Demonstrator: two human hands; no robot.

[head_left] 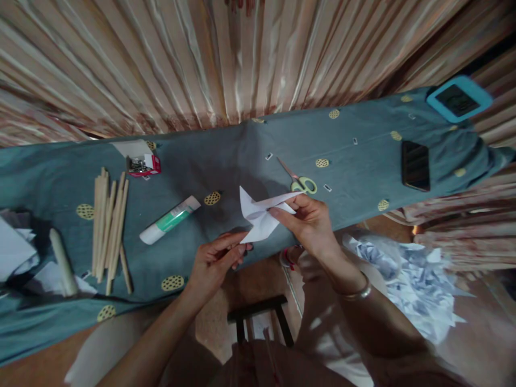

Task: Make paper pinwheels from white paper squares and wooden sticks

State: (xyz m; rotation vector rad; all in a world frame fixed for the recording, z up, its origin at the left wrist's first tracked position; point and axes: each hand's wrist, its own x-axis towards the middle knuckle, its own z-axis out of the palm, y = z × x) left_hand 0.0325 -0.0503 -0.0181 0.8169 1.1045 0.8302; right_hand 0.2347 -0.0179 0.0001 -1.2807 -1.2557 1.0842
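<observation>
Clearly, we have the white folded paper (258, 227) up in the air over the near edge of the cloth (237, 156), between both hands. Our left hand (209, 263) has thumb and finger closed on its lower tip; our right hand (314, 223) pinches it near the middle, thumb on top. If we pull those two holds apart too hard, the thin tip could crease or tear, and if the right thumb lets up, the folds may spring open. The scissors (297, 179) lie just beside, so a dipping point could catch on them.
</observation>
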